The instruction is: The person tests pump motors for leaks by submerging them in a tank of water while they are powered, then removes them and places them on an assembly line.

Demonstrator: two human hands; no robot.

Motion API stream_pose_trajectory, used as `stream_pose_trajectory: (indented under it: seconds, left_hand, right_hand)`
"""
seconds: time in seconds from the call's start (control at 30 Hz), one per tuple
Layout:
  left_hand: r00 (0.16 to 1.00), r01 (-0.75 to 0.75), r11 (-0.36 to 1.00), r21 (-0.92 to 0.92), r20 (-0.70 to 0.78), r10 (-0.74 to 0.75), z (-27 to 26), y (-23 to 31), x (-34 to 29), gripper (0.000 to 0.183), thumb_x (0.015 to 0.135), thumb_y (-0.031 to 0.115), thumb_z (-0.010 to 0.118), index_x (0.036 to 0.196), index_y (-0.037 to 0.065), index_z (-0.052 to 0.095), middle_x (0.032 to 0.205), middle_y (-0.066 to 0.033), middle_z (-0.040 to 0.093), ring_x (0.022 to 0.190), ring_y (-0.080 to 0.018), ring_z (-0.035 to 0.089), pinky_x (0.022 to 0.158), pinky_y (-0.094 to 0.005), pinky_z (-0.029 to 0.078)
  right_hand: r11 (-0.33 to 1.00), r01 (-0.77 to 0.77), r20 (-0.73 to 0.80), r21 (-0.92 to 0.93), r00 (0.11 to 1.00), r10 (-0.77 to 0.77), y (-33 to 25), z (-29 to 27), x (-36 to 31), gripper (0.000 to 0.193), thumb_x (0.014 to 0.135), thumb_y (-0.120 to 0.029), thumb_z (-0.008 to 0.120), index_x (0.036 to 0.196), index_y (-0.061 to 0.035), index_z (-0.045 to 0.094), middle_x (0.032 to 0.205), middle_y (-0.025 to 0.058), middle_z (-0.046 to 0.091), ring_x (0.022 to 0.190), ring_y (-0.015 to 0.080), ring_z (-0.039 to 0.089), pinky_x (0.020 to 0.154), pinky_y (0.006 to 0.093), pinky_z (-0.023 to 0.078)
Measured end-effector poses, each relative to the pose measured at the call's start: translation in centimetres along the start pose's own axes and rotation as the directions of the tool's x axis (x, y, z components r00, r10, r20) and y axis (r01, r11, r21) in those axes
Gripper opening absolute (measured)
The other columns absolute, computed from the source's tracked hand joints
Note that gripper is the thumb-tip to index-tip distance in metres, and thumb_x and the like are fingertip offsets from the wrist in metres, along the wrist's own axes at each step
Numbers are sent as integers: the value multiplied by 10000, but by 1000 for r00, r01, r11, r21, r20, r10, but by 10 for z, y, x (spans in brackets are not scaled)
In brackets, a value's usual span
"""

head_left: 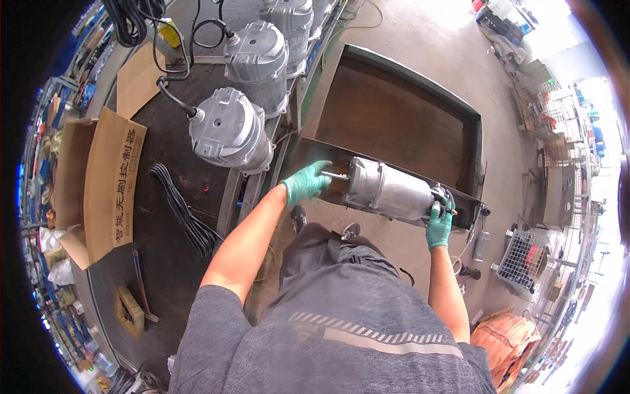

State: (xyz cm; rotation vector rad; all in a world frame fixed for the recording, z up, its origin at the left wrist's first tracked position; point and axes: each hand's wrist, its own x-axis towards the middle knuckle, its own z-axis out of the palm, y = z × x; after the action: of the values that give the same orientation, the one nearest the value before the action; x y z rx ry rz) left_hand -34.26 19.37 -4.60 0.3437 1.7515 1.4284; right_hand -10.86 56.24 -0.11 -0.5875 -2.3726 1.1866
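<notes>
A grey metal motor (392, 190) lies on its side across the near edge of a dark metal tank (472, 141), in front of my body. Its thin bare shaft (339, 175) points left. My left hand (306, 182), in a green glove, is at the tip of this shaft, thumb and fingers curled about it. At the motor's other end my right hand (440, 226), gloved alike, grips the end cap, where a short dark cable (443, 193) shows. Part of that end is hidden by the fingers.
Upright grey motors with black cables, among them a near motor (226, 128), stand along the bench edge at left. The dark bench (170, 262) also bears an open cardboard box (108, 190), a coiled black cable (184, 210) and a hammer (141, 285). A wire basket (522, 259) is at right.
</notes>
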Motion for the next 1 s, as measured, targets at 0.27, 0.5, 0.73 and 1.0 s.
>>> stream_pose_trajectory:
  seconds: [0.27,0.5,0.73,1.0]
  left_hand:
    - [994,-72,989,131,-78,83,11,19,-9,507,975,257,665,1456,133,565,859,-36,669,712,-171,590,665,-341,507]
    - [998,-70,990,-124,-12,69,-1,12,-6,537,971,256,682,1476,133,549,857,11,655,717,-140,594,683,-313,525]
    - [997,-12,999,37,77,10,14,46,2,591,959,210,685,1514,109,512,1029,-23,710,763,-127,616,668,-280,516]
    - [991,-117,951,285,-23,129,3,17,3,439,1008,275,664,1419,133,608,992,-120,737,806,-293,705,712,-389,561]
  right_hand:
    - [995,-38,-28,87,999,41,-2,3,-1,492,1044,-69,526,1522,-52,411,1496,100,503,1370,215,493,1181,352,365]
    - [962,-92,-21,256,995,101,4,9,0,531,1039,-31,524,1540,-48,347,1477,101,537,1342,205,518,1165,342,385]
    - [988,53,-28,-145,998,-58,13,-11,-3,578,1008,-24,510,1556,-76,334,1517,96,462,1353,212,504,1174,350,378]
    - [947,-118,-68,299,987,144,-8,9,-4,603,1002,52,528,1541,-116,317,1374,54,532,1196,141,524,1057,286,429]
